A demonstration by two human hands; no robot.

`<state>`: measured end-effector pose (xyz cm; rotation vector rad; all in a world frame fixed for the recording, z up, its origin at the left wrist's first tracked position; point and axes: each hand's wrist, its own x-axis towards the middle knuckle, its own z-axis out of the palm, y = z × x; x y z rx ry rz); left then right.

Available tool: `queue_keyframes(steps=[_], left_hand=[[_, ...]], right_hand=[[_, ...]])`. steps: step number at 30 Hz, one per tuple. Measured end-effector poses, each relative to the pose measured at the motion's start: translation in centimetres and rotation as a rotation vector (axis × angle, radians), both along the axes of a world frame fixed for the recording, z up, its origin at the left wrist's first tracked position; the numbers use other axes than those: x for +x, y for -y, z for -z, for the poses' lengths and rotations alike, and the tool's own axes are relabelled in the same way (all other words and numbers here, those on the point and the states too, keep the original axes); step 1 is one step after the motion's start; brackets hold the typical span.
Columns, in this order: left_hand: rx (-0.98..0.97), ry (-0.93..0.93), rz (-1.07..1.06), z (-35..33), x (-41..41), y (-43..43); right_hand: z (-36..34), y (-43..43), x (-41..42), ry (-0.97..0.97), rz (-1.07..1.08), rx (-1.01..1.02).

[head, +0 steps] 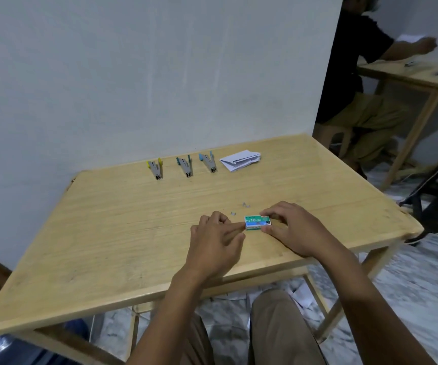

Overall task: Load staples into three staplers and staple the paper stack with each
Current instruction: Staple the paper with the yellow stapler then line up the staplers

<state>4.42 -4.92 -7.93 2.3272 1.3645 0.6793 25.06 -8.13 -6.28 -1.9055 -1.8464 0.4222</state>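
our two bare hands meet over a small green and white cardboard staple box (258,223) printed "no 10", which lies flat on the pale wooden worktop (123,233) near its front edge, right of centre. our right hand (290,227) pinches the right end of the box between thumb and fingers, so it is closed on the box. our left hand (214,243) has its fingers loosely curled, one fingertip touching the left end of the box; we cannot tell whether it truly grips it or only presses against it.

just beyond the box, toward the far side, a few small loose silver staple pieces (246,205) lie on the bare wood, apart from both hands.

well away, along the far edge by the white wall (133,75), three small grey metal staplers lie in a row with their noses pointing toward us: a stapler with yellow handle ends (156,167) on the left, a stapler with teal handle ends (185,166) in the middle, and a stapler with light blue handle ends (208,162) on the right. just right of the last one sits a loose stack of folded white paper sheets (240,160), its sheets not squared up.

below the worktop we see our knees in brown trousers (278,325) above a marbled floor with scraps of paper on it. at far right another person in a dark shirt (349,64) sits at a second wooden table (423,75).
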Motion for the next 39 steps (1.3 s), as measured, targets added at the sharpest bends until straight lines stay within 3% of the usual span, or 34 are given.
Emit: queue_keyframes(steps=[7,10,16,23,39], left_hand=[[-0.096,0.115,-0.017,-0.5,0.1,-0.7],[-0.022,0.149,-0.076,-0.8,1.0,-2.1],[0.097,-0.173,0.053,-1.1,4.6,-5.0],[0.107,0.045,0.114,-0.1,5.9,-5.2],[0.064,0.186,0.174,-0.1,0.4,-0.7]], right_hand=[[-0.3,0.0,0.2,0.023,-0.012,-0.017],[-0.7,0.0,1.8,0.002,0.012,-0.031],[-1.0,0.1,4.1,0.024,0.058,-0.072],[-0.7,0.2,4.3,-0.027,0.075,-0.044],[-0.3,0.9,1.5,0.028,0.019,-0.032]])
